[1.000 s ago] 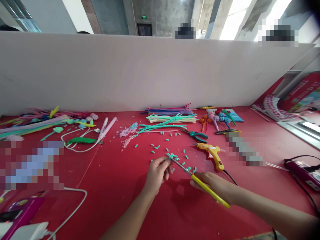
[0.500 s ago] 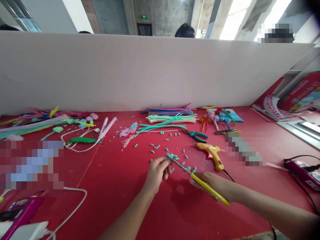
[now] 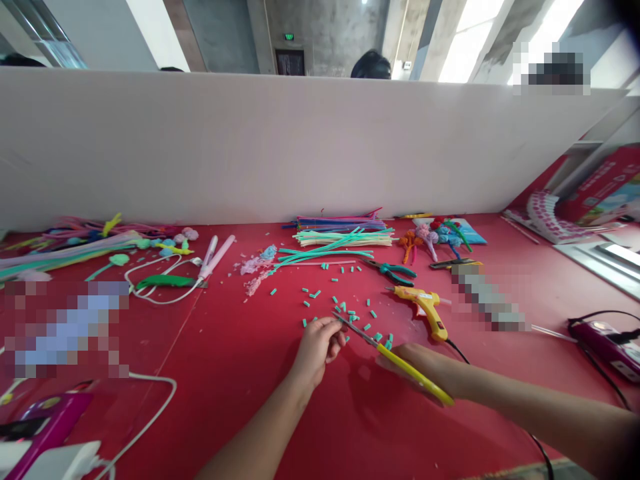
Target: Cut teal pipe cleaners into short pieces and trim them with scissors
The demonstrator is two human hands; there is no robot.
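Observation:
My right hand grips yellow-handled scissors whose blades reach up and left towards my left hand. My left hand is pinched shut beside the blade tips; what its fingers hold is too small to make out. Several short teal pipe-cleaner bits lie scattered on the red table just beyond both hands.
A yellow glue gun lies right of the bits, teal pliers behind it. Bundles of pipe cleaners and small pipe-cleaner flowers sit near the white partition. A white cable and purple devices are at the left.
Both hands and the scissors have shifted slightly; the blade tips now sit closer to my left fingers. Nothing else on the table moved.

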